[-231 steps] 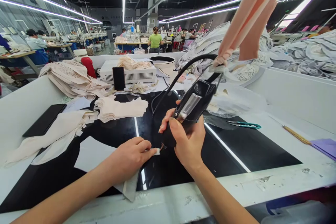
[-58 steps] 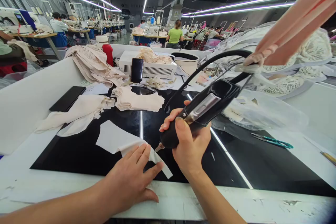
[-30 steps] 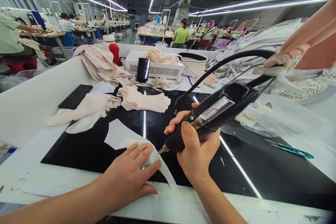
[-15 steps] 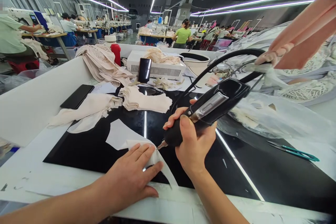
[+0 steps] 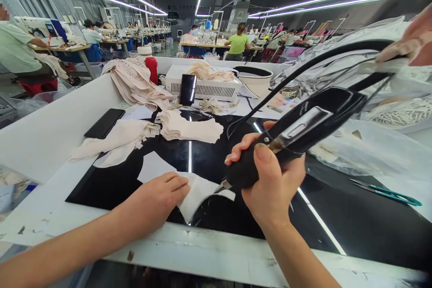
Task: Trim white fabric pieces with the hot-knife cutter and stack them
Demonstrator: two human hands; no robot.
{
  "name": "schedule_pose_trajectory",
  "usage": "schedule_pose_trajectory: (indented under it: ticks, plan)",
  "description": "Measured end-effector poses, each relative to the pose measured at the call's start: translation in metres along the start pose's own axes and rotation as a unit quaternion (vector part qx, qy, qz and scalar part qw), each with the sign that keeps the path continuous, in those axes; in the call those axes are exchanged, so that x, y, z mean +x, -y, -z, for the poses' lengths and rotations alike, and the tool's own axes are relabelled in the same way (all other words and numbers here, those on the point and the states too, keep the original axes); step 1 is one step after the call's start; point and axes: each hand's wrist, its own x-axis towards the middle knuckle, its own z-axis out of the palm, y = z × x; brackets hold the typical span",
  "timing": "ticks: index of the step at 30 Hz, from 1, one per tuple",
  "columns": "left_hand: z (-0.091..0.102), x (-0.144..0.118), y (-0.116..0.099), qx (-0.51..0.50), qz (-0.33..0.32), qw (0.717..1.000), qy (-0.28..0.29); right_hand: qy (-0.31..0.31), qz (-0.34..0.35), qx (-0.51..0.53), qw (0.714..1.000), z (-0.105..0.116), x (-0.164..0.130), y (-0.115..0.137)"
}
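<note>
My right hand (image 5: 275, 180) is wrapped round the black body of a corded electric cutter (image 5: 303, 126) with a silver lever. Its pointed metal tip (image 5: 223, 186) meets the edge of a thin white fabric piece (image 5: 195, 191). A narrow curved strip of that fabric extends to the right of the tip. My left hand (image 5: 162, 198) bears on the piece's left side, fingers close together and thumb hidden. Beneath the hand, a white flat piece (image 5: 155, 165) lies on the glossy black board (image 5: 114, 189).
Stacked cream fabric pieces (image 5: 189, 127), a dark phone (image 5: 104, 123) and an upright phone (image 5: 188, 90) lie beyond my hands. Teal-handled scissors (image 5: 388, 191) rest at right. The cutter's cord (image 5: 303, 60) rises to a pinkish cloth-like strip (image 5: 408, 45). Several people sit at sewing tables behind.
The cutter and my right hand have moved right. My left hand has shifted left and its fingers have drawn together. The fabric piece now lies at a different angle, and the view has shifted slightly.
</note>
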Motion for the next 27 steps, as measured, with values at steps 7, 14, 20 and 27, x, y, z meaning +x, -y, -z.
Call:
schedule_pose_trajectory:
  ticks: [7, 14, 20, 27]
  plan:
    - [0.013, 0.016, -0.029, 0.032, 0.061, 0.996, 0.057, 0.01, -0.019, 0.024, 0.999, 0.015, -0.019, 0.015]
    - [0.026, 0.02, -0.033, 0.055, 0.075, 0.99, 0.11, 0.006, -0.013, 0.021, 1.0, 0.022, -0.024, 0.011]
    - [0.014, 0.017, -0.027, 0.093, 0.004, 0.996, 0.011, 0.004, -0.007, 0.021, 1.0, 0.021, -0.024, 0.004]
    - [-0.005, 0.035, -0.036, 0.009, -0.139, 0.989, -0.056, 0.013, -0.012, 0.023, 1.0, 0.023, -0.028, 0.002]
